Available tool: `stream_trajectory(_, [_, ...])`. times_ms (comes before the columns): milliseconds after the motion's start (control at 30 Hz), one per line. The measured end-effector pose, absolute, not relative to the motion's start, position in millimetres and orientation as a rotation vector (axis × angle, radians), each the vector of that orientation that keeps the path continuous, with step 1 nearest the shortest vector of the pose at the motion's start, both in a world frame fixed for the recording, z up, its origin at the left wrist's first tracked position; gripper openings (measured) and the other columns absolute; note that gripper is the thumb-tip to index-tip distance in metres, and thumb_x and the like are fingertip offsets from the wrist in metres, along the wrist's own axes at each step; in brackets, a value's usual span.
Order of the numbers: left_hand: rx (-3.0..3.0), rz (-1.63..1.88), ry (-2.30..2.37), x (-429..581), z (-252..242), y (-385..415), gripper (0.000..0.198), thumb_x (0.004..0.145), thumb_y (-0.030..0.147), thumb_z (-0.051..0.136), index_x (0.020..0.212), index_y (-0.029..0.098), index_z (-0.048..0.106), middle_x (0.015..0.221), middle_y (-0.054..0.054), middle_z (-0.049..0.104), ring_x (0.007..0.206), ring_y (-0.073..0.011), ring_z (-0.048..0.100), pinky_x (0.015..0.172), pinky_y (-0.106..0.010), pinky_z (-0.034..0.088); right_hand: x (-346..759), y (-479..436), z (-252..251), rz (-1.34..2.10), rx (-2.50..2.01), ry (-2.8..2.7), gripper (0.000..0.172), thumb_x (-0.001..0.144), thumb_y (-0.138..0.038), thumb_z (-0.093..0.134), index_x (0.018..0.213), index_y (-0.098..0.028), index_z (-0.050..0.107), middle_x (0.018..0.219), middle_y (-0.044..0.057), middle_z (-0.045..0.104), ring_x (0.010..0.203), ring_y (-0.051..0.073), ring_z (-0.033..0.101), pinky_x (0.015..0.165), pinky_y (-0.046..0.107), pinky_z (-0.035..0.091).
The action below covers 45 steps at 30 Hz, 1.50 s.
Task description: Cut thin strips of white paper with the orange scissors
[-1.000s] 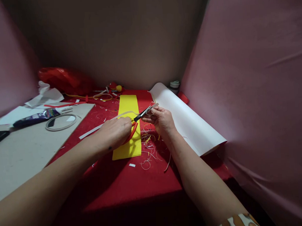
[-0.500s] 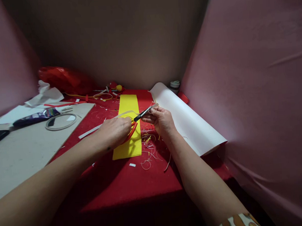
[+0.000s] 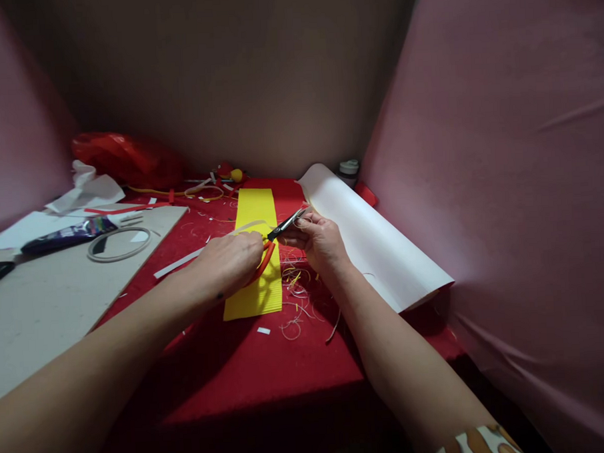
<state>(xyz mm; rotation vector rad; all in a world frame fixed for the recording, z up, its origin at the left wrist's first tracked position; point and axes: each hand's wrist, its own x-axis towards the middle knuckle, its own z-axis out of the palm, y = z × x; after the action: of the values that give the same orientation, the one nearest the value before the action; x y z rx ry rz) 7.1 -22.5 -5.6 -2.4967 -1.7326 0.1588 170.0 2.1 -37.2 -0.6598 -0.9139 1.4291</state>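
Observation:
My left hand point(image 3: 232, 259) is closed round the handles of a pair of scissors point(image 3: 284, 226), orange and yellow with dark-based metal blades. The blades point right and away, toward the fingertips of my right hand point(image 3: 320, 236). That hand is pinched closed beside the blade tips; what it holds is small and mostly hidden, perhaps a thin thread or strip. Under the hands lies a yellow corrugated strip point(image 3: 258, 302), beside a red corrugated sheet point(image 3: 288, 195). A narrow white strip point(image 3: 176, 264) runs out behind my left hand. Loose thread-like scraps point(image 3: 297, 283) lie below my right hand.
A rolled white sheet point(image 3: 367, 237) lies at the right. On the left, a grey board point(image 3: 85, 296) bears a dark tube point(image 3: 69, 235) and a coiled pale cord point(image 3: 120, 256). A red plastic bag point(image 3: 129, 157) and a lidded jar point(image 3: 348, 171) stand at the back.
The pale strip end that showed past my right fingertips is no longer plainly visible there. My hands and the scissors stay almost in place; the view has shifted slightly.

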Motion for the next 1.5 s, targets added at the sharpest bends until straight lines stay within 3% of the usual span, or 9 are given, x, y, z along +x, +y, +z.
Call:
stream_trajectory(167, [-2.503,0.141,-1.711,4.6,-7.3,-21.6,0.027,0.082,0.023,0.036,0.093,0.018,0.06,0.085,-0.015,0.067,0.076,-0.0301,0.064,0.056,-0.035,0.041,170.2,3.4,-39.5,1.44,-0.666,-0.921,0.008,0.076,-0.012,0.058,0.071,-0.016,0.053,0.06,0.003,0.069,0.055,0.016,0.068,0.063,0.033,0.059])
stream_trajectory(433, [-2.495,0.186,-1.716,8.9,-4.4,-25.2,0.031,0.087,0.027,0.032,0.098,0.016,0.059,0.086,-0.017,0.068,0.077,-0.0288,0.065,0.056,-0.034,0.041,172.9,0.9,-31.5,1.333,-0.725,-0.827,0.009,0.075,-0.01,0.057,0.069,-0.016,0.052,0.056,0.0,0.064,0.047,0.013,0.064,0.048,0.024,0.056])
stream_trajectory(600, [-2.515,0.154,-1.717,8.8,-4.6,-26.3,0.04,0.091,0.034,0.024,0.096,0.015,0.059,0.092,-0.018,0.067,0.079,-0.0276,0.064,0.059,-0.035,0.042,175.6,3.1,-30.7,1.339,-0.718,-0.804,0.008,0.075,-0.011,0.059,0.071,-0.015,0.054,0.057,0.0,0.065,0.047,0.014,0.063,0.056,0.031,0.059])
stream_trajectory(833, [-2.536,0.158,-1.698,9.2,-5.7,-26.0,0.028,0.081,0.019,0.036,0.095,0.015,0.059,0.089,-0.015,0.066,0.078,-0.0266,0.063,0.06,-0.034,0.042,172.1,1.0,-32.2,1.385,-0.717,-0.826,0.007,0.072,-0.01,0.058,0.069,-0.015,0.056,0.056,0.001,0.066,0.056,0.016,0.068,0.062,0.031,0.06])
stream_trajectory(1033, [-2.569,0.096,-1.65,6.8,-11.1,-21.2,0.027,0.082,0.019,0.034,0.091,0.015,0.06,0.09,-0.017,0.066,0.079,-0.028,0.063,0.058,-0.034,0.041,170.4,-1.0,-31.6,1.388,-0.72,-0.84,0.008,0.074,-0.009,0.056,0.068,-0.016,0.056,0.058,0.001,0.066,0.06,0.017,0.069,0.069,0.035,0.059])
stream_trajectory(1267, [-2.529,0.073,-1.682,4.9,-12.2,-21.7,0.024,0.085,0.026,0.038,0.092,0.017,0.058,0.085,-0.015,0.067,0.075,-0.0261,0.064,0.059,-0.032,0.04,171.0,-1.1,-31.8,1.39,-0.743,-0.858,0.009,0.075,-0.011,0.057,0.068,-0.015,0.055,0.058,0.002,0.067,0.06,0.017,0.069,0.067,0.033,0.059])
stream_trajectory(1500, [-2.536,0.132,-1.676,4.7,-8.1,-20.6,0.02,0.082,0.021,0.042,0.088,0.018,0.061,0.082,-0.012,0.067,0.073,-0.0221,0.062,0.061,-0.031,0.04,171.0,1.1,-34.6,1.411,-0.74,-0.883,0.007,0.075,-0.01,0.056,0.07,-0.015,0.055,0.057,0.002,0.068,0.056,0.016,0.068,0.064,0.032,0.059])
